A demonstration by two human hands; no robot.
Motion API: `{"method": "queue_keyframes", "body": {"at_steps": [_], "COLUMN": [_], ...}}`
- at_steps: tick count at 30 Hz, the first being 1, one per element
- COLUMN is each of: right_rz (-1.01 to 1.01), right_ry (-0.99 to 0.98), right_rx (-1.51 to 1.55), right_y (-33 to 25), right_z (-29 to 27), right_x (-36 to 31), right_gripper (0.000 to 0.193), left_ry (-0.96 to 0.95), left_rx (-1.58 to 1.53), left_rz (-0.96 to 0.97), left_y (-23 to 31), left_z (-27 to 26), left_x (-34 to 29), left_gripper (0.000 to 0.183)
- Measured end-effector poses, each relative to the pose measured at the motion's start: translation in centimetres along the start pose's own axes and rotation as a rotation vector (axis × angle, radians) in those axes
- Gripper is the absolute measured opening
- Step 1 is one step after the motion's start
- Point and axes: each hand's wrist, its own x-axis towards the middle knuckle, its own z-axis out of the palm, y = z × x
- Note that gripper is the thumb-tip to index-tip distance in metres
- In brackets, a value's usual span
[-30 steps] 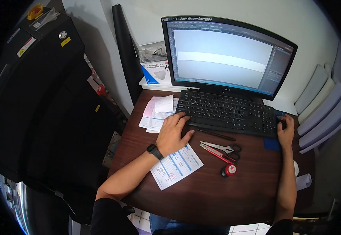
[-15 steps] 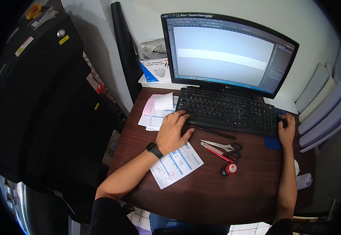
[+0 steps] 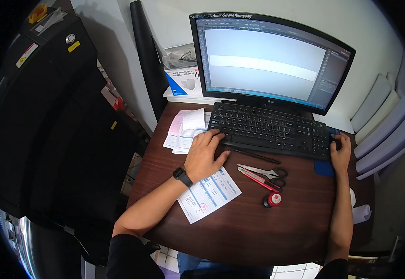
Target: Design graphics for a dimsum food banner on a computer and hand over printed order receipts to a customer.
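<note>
My left hand (image 3: pixel 205 156) lies open at the lower left corner of the black keyboard (image 3: pixel 270 129). Its fingertips touch the keys there, and the thumb points off to the right. A dark watch is on that wrist, above a printed form (image 3: pixel 210 195) that the hand partly covers. At the keyboard's right end, my right hand (image 3: pixel 340 153) is curled round a dark computer mouse (image 3: pixel 336 142), mostly hidden under the fingers, on a blue mouse pad (image 3: pixel 323 168). Behind the keyboard a monitor (image 3: pixel 263 60) displays a long white strip in an editing window.
Scissors (image 3: pixel 265 172), a red cutter knife (image 3: pixel 258 180) and a round red-topped stamp (image 3: pixel 272 200) lie between my arms, with a black pen (image 3: pixel 257 156) beyond. White and pink slips (image 3: pixel 193 119) sit left of the keyboard. Paper rolls (image 3: pixel 381 125) stand at right; a large black machine (image 3: pixel 49 121) fills the left.
</note>
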Motion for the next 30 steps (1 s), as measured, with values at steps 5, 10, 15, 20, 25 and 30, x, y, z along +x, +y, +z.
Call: {"method": "queue_keyframes", "body": {"at_steps": [5,10,15,20,25,30], "right_rz": [0.009,0.009,0.003,0.014,0.006,0.01], "right_ry": [-0.016,0.0,-0.003,-0.01,-0.011,-0.001], "right_rx": [0.003,0.009,0.004,-0.002,0.003,-0.005], "right_y": [0.03,-0.25,-0.2,-0.37,-0.2,-0.33], "right_z": [-0.04,-0.06,0.02,-0.11,-0.1,-0.13], "right_x": [0.07,0.03,0.02,0.06,0.09,0.05], "right_gripper": [0.026,0.026,0.026,0.026,0.026,0.026], "left_ry": [-0.002,0.005,0.001,0.004,0.001,-0.011], "left_rx": [-0.011,-0.009,-0.008,-0.008,-0.007,-0.008], "left_rz": [0.002,0.01,0.001,0.006,0.011,0.01], "left_y": [-0.03,-0.07,0.0,-0.04,-0.14,-0.13], "left_z": [-0.04,0.04,0.0,0.02,0.03,-0.01], "left_x": [0.03,0.02,0.03,0.04,0.05,0.1], "left_gripper": [0.055,0.054,0.054,0.054,0.054,0.055]}}
